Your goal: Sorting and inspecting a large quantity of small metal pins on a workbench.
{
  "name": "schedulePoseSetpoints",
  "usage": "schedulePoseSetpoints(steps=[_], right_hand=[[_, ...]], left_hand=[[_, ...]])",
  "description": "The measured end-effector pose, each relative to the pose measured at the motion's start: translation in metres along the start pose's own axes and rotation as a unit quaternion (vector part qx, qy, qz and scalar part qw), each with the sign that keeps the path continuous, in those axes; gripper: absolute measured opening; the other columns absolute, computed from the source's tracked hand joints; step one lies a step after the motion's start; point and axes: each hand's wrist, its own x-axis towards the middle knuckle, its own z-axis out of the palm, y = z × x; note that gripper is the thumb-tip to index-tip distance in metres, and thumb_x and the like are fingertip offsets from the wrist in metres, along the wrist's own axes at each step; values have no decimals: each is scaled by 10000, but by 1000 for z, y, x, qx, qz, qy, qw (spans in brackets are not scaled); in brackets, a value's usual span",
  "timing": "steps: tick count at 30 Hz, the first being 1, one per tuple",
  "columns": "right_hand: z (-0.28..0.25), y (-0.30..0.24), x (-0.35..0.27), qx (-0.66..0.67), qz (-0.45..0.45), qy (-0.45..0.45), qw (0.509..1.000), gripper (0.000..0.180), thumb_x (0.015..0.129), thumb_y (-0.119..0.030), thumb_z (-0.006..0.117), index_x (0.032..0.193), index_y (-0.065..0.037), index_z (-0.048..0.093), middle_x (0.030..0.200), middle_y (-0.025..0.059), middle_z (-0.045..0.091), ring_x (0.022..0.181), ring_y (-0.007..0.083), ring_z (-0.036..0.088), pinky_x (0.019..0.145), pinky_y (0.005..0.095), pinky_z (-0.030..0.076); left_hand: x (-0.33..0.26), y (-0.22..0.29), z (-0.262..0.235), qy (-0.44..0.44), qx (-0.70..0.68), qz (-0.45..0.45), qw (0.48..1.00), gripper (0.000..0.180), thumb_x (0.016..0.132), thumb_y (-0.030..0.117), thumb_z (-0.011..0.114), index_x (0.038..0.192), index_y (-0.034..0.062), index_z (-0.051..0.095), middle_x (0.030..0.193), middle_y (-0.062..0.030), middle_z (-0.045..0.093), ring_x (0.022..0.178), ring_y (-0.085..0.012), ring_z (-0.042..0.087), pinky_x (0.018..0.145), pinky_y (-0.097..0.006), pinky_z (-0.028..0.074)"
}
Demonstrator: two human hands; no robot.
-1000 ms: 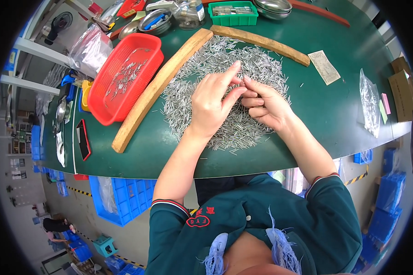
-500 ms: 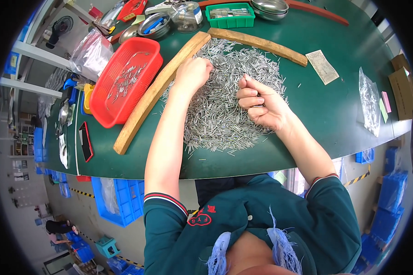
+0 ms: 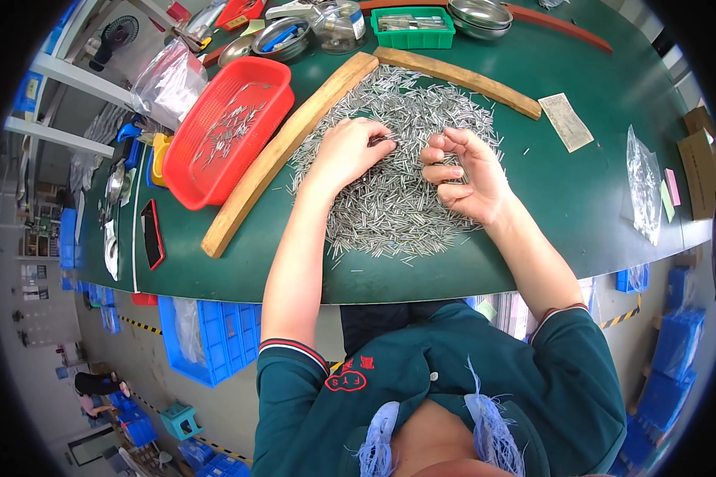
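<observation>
Left hand [image 3: 348, 151] and right hand [image 3: 471, 176] apart, fingers bent

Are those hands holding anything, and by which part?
I can't tell: the left hand and right hand curl over small metal pins, but no held pin shows clearly.

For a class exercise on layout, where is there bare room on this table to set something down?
The green table is barest between the metal pins and clear bag, below the paper slip. A narrower patch lies between the phone and left wooden bar. Crowded: the pins, and far side with bowls and green tray.
</observation>
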Motion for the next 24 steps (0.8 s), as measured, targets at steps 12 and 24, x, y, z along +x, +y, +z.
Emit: schedulePoseSetpoints(steps=[12,24], right_hand=[[1,5,0,-113,-35,74,990,215,918,-278,535,890,-65,517,681,-58,379,496,-10,306,342,129,184],[9,13,-1,-272,-91,108,952,263,897,-224,574,1054,-15,593,652,-94,348,501,-26,280,375,136,172]], left_hand=[[-19,18,10,191,-237,-55,951,136,843,158,607,940,102,684,873,-48,596,789,-129,578,726,-256,441],[-23,29,21,138,-447,-7,884,180,896,133,554,1034,46,630,909,4,610,822,-64,534,730,-203,416]])
